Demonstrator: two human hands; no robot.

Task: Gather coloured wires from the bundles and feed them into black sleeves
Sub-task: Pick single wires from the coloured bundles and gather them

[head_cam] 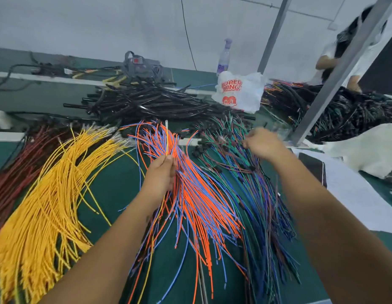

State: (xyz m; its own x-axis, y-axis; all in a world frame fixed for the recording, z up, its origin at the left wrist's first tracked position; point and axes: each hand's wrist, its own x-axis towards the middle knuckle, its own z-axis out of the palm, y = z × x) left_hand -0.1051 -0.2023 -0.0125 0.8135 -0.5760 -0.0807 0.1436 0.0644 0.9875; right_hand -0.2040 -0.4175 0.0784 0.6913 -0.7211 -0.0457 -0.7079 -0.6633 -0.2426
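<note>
Four wire bundles lie fanned on the surface point(116, 189): one dark red point(17, 163) at nine o'clock, one yellow point(43, 200), one orange-and-blue point(197, 198) at centre, one mixed green-and-blue point(252, 172) at three o'clock. One sleeve heap point(147, 104) sits at twelve, with one bottle point(224, 58) and one bag point(239, 91) at one o'clock. Two hands show, left point(160, 174) and right point(263, 143).

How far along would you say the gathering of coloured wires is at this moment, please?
Early, by the look of it. Done: the left hand pinches a thin yellow wire upright, so one wire seems gathered. In hand: the right hand, blurred, reaches into the bundle of green and blue wires. Left: nothing held is in a sleeve; the pile of black sleeves lies at the back.
</note>
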